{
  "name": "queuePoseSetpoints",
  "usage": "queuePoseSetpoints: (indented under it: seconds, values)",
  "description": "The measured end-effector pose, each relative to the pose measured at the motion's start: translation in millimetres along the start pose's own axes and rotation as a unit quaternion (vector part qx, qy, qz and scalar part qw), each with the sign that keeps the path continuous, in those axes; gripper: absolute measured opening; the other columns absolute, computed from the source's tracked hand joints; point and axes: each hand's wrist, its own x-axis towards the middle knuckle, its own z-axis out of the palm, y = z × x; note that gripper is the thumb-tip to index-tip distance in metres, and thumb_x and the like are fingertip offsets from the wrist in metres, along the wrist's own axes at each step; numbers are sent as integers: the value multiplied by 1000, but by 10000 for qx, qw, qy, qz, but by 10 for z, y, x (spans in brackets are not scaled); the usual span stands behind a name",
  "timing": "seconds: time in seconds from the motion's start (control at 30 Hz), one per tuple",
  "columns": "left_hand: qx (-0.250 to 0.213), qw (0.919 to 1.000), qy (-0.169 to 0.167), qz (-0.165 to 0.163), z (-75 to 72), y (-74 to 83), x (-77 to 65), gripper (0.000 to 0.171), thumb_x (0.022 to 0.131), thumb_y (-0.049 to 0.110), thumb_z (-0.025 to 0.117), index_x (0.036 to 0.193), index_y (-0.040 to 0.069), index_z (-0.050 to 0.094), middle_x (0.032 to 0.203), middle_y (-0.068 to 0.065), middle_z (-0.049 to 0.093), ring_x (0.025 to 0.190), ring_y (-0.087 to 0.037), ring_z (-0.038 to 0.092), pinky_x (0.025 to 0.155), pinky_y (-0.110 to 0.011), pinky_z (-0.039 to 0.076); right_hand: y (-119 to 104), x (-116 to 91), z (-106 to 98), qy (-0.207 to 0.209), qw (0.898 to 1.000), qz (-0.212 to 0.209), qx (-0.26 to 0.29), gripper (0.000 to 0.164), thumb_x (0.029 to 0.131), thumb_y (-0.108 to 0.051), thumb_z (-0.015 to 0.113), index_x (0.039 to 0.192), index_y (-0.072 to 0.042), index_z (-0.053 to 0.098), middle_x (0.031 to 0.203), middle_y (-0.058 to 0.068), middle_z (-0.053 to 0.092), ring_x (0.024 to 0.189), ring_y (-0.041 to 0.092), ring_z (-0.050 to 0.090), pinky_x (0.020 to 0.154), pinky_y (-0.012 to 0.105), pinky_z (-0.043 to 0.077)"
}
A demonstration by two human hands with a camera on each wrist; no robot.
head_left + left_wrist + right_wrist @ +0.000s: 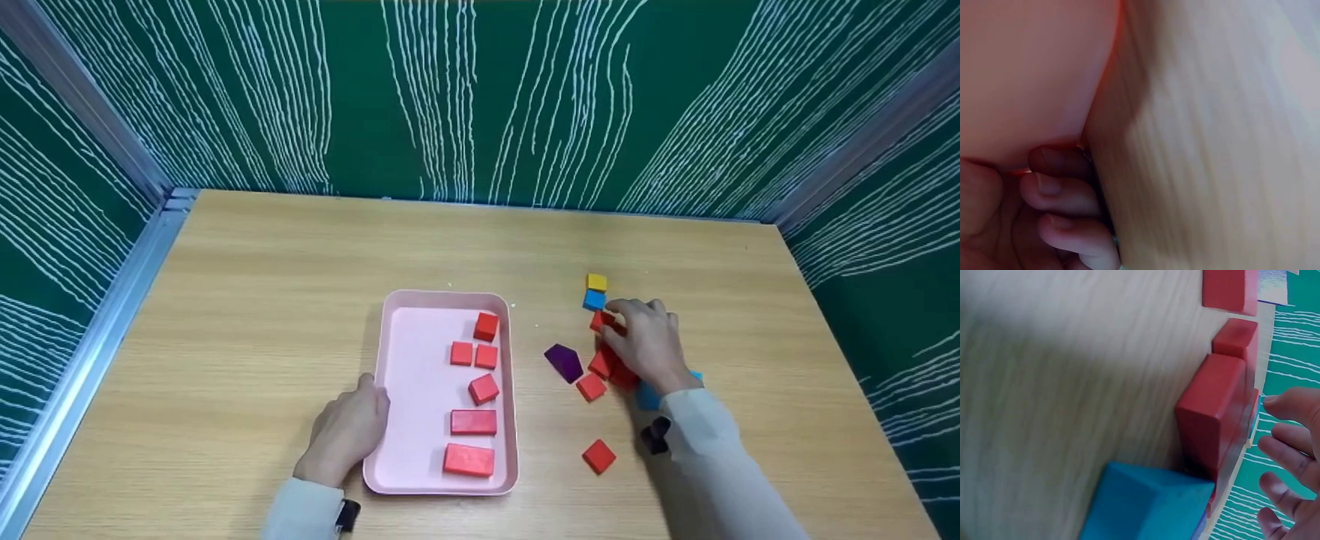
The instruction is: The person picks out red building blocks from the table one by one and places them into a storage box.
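Observation:
My left hand [345, 424] grips the left side of a pink tray [412, 450], its fingers [1064, 191] curled at the tray's edge in the left wrist view. Several red blocks lie inside along the tray's right half, among them a long red block [469, 460]. Over a cluster of loose blocks to the right hovers my right hand [649, 341], thumb and fingers spread apart. Its fingertips are right by a small red block [599, 320]. Below the hand are more red blocks [591, 387], partly hidden by it; a large one [1213, 388] shows in the right wrist view.
A yellow cube [597, 282] and a blue cube [594, 300] sit beyond the red blocks. Between tray and cluster lies a purple block [564, 363]. One red block [599, 457] lies nearer the front. A blue block [1140, 500] is under the right wrist. Green panels surround the wooden table [262, 300].

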Motion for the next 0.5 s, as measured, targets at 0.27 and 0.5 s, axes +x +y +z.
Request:
queuePoseSetpoints:
  seconds: [0.27,0.5]
  values:
    - [-72,9999,-9,79,-8,18,-11,34,106,22,41,123,-6,51,71,-8,52,62,-24,55,55,-40,42,8,8,46,-117,9999,30,-116,34,92,-14,73,123,-3,65,124,21,64,101,39,49,82,52,35]
    - [-94,9999,-25,26,-6,2,-10,32,106,23,40,119,-4,52,72,-8,52,66,-26,56,57,-42,43,-9,30,70,-47,9998,-63,-155,32,91,-12,73,121,-2,66,120,21,65,101,40,51,80,52,36]
